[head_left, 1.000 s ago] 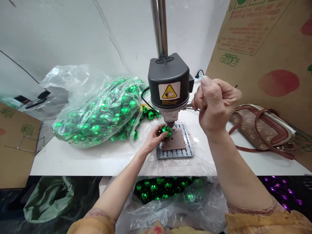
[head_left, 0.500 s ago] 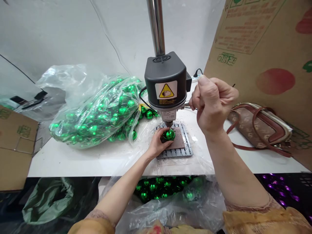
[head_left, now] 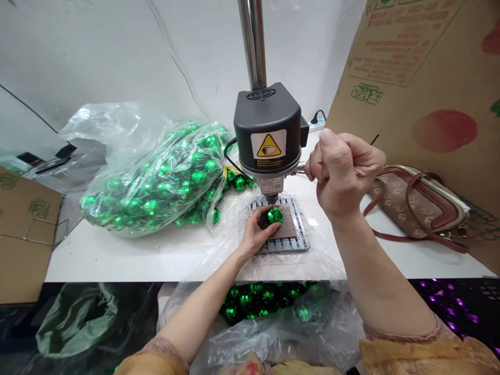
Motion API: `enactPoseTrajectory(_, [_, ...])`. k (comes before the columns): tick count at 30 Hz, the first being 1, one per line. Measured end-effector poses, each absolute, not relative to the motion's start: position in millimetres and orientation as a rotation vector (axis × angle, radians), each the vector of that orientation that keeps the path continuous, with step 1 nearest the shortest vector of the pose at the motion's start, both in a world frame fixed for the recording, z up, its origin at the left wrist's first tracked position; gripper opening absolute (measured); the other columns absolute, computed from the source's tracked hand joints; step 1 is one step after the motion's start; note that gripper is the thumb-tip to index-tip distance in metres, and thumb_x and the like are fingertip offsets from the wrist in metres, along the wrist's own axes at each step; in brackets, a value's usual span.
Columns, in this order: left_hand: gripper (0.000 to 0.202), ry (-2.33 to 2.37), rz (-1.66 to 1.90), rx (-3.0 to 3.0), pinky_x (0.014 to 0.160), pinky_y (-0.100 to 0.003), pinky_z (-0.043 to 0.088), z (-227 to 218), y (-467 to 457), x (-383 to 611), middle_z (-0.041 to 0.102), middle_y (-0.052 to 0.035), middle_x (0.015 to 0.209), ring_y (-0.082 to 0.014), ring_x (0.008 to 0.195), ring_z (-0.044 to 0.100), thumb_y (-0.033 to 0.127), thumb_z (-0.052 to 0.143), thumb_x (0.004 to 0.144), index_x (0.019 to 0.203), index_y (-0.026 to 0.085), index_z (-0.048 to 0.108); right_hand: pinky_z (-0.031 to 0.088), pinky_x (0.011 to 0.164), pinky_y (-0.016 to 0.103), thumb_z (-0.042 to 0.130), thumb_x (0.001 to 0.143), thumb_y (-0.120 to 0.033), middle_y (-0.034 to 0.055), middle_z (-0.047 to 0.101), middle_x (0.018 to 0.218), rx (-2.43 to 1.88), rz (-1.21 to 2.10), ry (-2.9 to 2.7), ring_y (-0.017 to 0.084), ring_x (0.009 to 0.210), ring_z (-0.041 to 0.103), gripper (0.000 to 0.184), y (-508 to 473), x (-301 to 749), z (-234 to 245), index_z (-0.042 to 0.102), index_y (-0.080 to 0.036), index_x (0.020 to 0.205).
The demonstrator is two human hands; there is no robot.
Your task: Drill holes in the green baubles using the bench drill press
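A small bench drill press with a black head stands on a white table. My left hand pinches a shiny green ball on the brown pad of the press base, right under the drill tip. My right hand is a closed fist round the thin metal feed lever at the right side of the press head.
A clear plastic bag full of green balls lies left of the press. Another open bag of green balls hangs below the table's front edge. A brown handbag lies at the right by a cardboard sheet. Cardboard boxes stand at far left.
The green ball in my left hand has shifted slightly forward on the pad under the drill tip. My right fist has stayed on the lever, dropping a little.
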State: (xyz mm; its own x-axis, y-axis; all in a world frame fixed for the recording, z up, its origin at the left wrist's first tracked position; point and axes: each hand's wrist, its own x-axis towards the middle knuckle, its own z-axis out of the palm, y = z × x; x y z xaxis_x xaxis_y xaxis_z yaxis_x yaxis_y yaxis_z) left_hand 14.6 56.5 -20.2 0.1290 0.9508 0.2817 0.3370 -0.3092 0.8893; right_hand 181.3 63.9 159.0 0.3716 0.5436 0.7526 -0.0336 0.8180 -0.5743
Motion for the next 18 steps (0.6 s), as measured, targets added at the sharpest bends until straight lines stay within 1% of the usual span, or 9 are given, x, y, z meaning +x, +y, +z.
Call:
enactPoseTrajectory(2, [0.05,1.246,1.171,1.748,0.105,-0.043,0.051,-20.8,57.0,14.2,0.068,-0.0104,0.122,-0.0269,0.117,0.064,0.038,0.081,0.08,0.124,0.021,0.066,0.021,0.042,0.03,0.065,0.089,-0.037,-0.0055,0.028,0.043,-0.483,0.399,-1.107,0.006,0.04,0.027,0.054,62.0,180.2,154.3,0.033,-0.02,0.049])
enactPoseTrajectory(5, [0.05,1.233,1.162,1.755,0.106,-0.044,0.05,-21.6,57.1,13.5,0.067,-0.0106,0.124,-0.0272,0.119,0.063,0.038,0.08,0.081,0.125,0.021,0.065,0.021,0.042,0.029,0.066,0.088,-0.034,-0.006,0.025,0.044,-0.466,0.358,-1.08,0.005,0.04,0.028,0.056,59.3,178.3,144.6,0.03,-0.019,0.048])
enactPoseTrajectory(8, [0.05,1.217,1.166,1.76,0.108,-0.044,0.048,-22.6,56.4,13.2,0.066,-0.0108,0.126,-0.0273,0.122,0.062,0.039,0.079,0.082,0.126,0.021,0.064,0.023,0.043,0.029,0.065,0.088,-0.033,-0.006,0.023,0.044,-0.445,0.303,-1.094,0.005,0.04,0.027,0.058,58.1,177.6,135.5,0.026,-0.018,0.049])
enactPoseTrajectory(14, [0.05,1.222,1.171,1.755,0.107,-0.043,0.049,-23.5,55.6,13.9,0.066,-0.0103,0.125,-0.0266,0.12,0.062,0.042,0.079,0.082,0.126,0.022,0.065,0.02,0.042,0.028,0.063,0.087,-0.025,-0.0057,0.021,0.045,-0.316,0.286,-1.125,0.004,0.04,0.025,0.056,60.0,177.7,127.6,0.02,-0.018,0.052])
enactPoseTrajectory(18, [0.05,1.225,1.18,1.75,0.106,-0.043,0.05,-23.5,56.3,14.7,0.067,-0.0102,0.124,-0.0268,0.119,0.063,0.042,0.08,0.082,0.125,0.022,0.065,0.021,0.041,0.028,0.063,0.086,-0.027,-0.0058,0.02,0.044,-0.324,0.217,-1.112,0.005,0.039,0.024,0.057,61.9,179.5,118.6,0.02,-0.018,0.05])
